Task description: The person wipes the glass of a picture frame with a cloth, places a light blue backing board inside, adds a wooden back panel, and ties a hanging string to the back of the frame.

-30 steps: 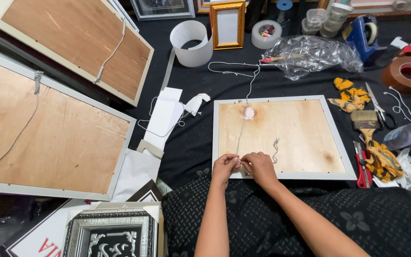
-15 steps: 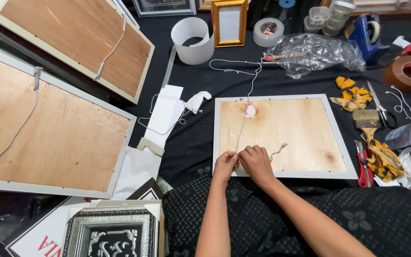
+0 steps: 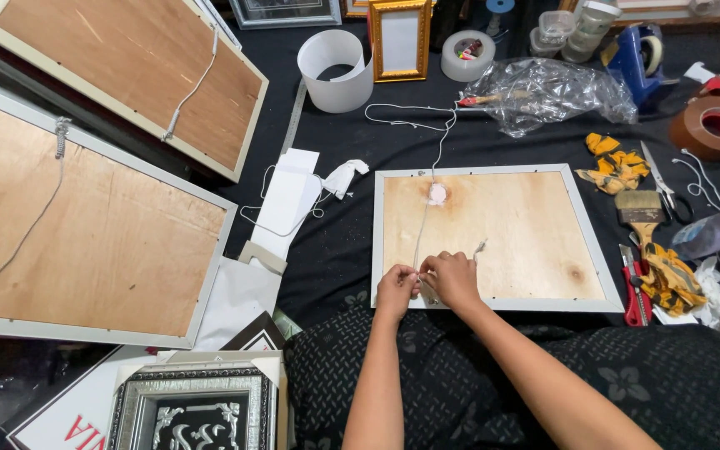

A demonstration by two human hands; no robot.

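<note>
The left hand (image 3: 397, 287) and the right hand (image 3: 452, 279) met at the near edge of a square white-rimmed picture frame lying face down with its plywood back up (image 3: 510, 237). Both hands were closed to a narrow pinch on a thin white cord (image 3: 421, 233), fingertips touching each other; it looked as if a knot sat between them, though the fingers hid it. The cord ran from the hands up across the plywood, past a pale round patch (image 3: 437, 194), and off the far edge in loose loops on the black cloth-covered surface (image 3: 335, 242). A short free end of cord lay just right of the right hand. To the right of the frame lay a wide flat paintbrush (image 3: 639, 210), a yellow patterned rag (image 3: 614, 162) and a red-handled cutter (image 3: 632, 292). Beyond the frame sat a crumpled clear plastic bag (image 3: 552, 92) and a small gold upright frame (image 3: 399, 39). To the left, well apart, two larger face-down frames (image 3: 85, 242) leaned, each strung with cord
</note>
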